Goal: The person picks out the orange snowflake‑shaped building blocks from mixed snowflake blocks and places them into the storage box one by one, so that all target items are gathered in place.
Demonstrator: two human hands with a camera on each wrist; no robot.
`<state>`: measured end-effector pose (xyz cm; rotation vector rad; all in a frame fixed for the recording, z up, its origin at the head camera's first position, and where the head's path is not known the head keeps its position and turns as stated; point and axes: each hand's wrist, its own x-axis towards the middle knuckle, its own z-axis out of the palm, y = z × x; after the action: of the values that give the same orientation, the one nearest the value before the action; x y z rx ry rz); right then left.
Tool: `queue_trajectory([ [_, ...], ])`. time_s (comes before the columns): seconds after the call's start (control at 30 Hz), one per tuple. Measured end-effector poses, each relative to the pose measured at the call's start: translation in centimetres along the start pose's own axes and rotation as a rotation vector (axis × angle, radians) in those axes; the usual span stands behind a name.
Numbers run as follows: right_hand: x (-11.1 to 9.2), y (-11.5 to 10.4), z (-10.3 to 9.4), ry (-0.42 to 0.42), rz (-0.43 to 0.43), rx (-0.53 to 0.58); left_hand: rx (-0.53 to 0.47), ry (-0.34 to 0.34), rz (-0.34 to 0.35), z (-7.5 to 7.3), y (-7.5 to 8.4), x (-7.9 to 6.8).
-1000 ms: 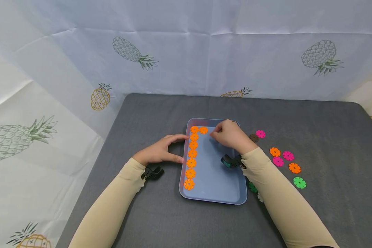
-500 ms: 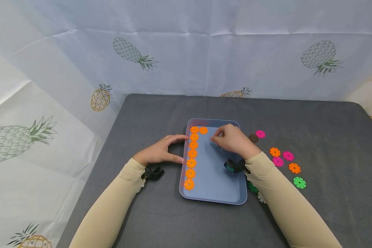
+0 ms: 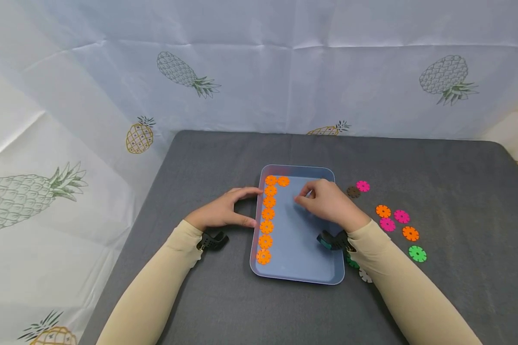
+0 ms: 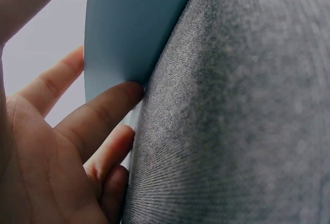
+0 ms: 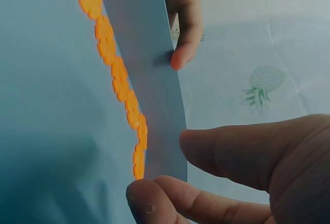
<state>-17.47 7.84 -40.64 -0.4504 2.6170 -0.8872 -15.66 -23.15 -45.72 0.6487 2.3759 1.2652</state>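
Note:
A blue-grey tray (image 3: 304, 254) lies on the table, with orange flower-shaped notched discs (image 3: 266, 226) in a column along its left side. One more orange disc (image 3: 283, 181) lies beside the top of that column. My left hand (image 3: 222, 209) rests against the tray's left wall, its fingers (image 4: 121, 100) touching the outside. Over the upper right part of the tray hovers my right hand (image 3: 328, 201). In the right wrist view its thumb and bent forefinger are apart, with nothing visible between them.
Right of the tray lie loose discs: brown (image 3: 353, 192), pink (image 3: 401, 216), orange (image 3: 410, 234), green (image 3: 417, 254) and a pale one (image 3: 364, 275), partly behind the right sleeve (image 3: 397, 273). A pineapple-print cloth (image 3: 250, 86) hangs behind the grey table (image 3: 224, 302).
My right hand has drawn back a little, rightward and toward the near side, away from the second orange disc. The left hand and tray have not moved.

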Motion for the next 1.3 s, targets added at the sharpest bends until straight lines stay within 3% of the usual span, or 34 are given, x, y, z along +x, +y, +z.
queue_trajectory([
  [0.87, -4.6, 1.4, -0.7, 0.042, -0.029, 0.055, 0.009, -0.018, 0.002, 0.0, 0.1, -0.3],
  [1.3, -5.9, 1.7, -1.2, 0.067, -0.030, 0.062, 0.025, -0.022, 0.010, 0.2, 0.2, -0.2],
])
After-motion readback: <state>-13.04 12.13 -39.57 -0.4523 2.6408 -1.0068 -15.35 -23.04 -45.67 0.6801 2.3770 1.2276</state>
